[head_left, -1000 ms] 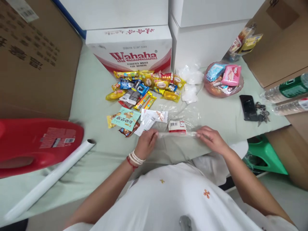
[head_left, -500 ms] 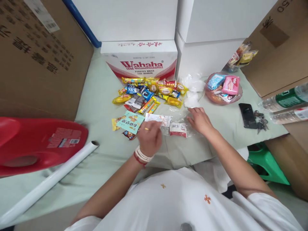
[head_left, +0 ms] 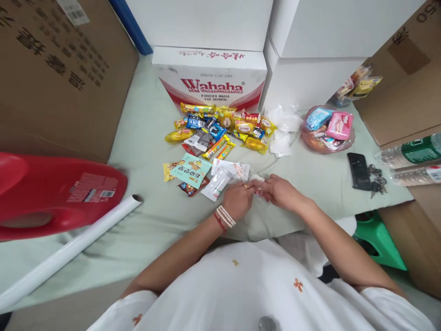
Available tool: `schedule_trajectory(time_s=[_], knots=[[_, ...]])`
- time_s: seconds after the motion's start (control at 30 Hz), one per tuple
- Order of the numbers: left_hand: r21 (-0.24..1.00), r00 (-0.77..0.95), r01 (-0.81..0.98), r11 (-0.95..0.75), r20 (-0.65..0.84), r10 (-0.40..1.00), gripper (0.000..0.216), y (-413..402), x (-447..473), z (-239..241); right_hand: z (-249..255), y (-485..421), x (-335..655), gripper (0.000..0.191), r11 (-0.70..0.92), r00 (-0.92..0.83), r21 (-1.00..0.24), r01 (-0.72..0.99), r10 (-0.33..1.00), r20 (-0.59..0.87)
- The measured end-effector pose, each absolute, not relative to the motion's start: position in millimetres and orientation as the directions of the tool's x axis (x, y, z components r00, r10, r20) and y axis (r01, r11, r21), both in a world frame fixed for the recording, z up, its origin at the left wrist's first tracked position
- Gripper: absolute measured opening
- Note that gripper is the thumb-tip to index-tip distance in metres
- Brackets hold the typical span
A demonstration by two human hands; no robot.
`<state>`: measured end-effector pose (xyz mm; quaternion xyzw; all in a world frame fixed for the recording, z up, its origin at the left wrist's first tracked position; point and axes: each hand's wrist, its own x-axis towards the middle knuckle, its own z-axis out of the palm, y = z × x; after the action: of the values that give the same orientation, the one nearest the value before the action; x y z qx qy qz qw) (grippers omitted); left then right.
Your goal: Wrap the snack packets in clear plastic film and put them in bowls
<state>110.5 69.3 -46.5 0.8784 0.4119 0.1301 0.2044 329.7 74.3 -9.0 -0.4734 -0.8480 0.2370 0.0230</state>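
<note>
My left hand (head_left: pixel 236 198) and my right hand (head_left: pixel 279 192) meet at the near middle of the pale green table (head_left: pixel 144 151). Both are closed together on a small red and white snack packet (head_left: pixel 257 180) inside clear plastic, mostly hidden by the fingers. Just left of my hands lie a white sachet (head_left: pixel 217 183), a white packet (head_left: pixel 232 169) and a teal snack bag (head_left: pixel 189 170). Behind them spreads a pile of yellow, blue and red snack packets (head_left: pixel 220 128).
A Wahaha carton (head_left: pixel 210 78) and white boxes stand at the back. A pink bowl (head_left: pixel 326 143) of snacks, a phone (head_left: pixel 358 170), keys (head_left: pixel 376 180) and bottles (head_left: pixel 413 149) are at the right. Clear bags (head_left: pixel 284 124) lie mid-back. A red container (head_left: pixel 51 197) and white roll (head_left: pixel 69 253) lie left.
One second ago my hands stretched a clear bag apart. The right hand then reached toward the pile. Now both hands have come together on the small packet.
</note>
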Motion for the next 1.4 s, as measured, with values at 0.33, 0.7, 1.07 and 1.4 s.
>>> schedule_trajectory(time_s=[0.33,0.7,1.07,1.4], knots=[[0.630,0.128,0.715,-0.304,0.309,0.942,0.043,94.0,92.7,-20.5,-25.1,40.8,320.9,0.059,0.486,-0.530,-0.262,0.834,0.837,-0.138],[0.756,0.428,0.643,-0.122,-0.222,0.876,0.019,89.7,114.5,-3.5,-34.9,29.5,333.4,0.046,0.465,-0.541,-0.448,0.763,0.840,-0.050],[0.501,0.471,0.803,-0.323,-0.201,0.859,0.038,76.0,165.1,-20.7,-43.1,13.2,362.5,0.036,0.003,0.064,-0.709,0.705,0.996,0.068],[0.365,0.334,0.887,-0.282,-0.087,0.939,0.051,77.7,159.9,-21.5,-28.9,11.3,337.7,0.019,-0.115,0.147,-0.528,0.842,0.989,0.019]])
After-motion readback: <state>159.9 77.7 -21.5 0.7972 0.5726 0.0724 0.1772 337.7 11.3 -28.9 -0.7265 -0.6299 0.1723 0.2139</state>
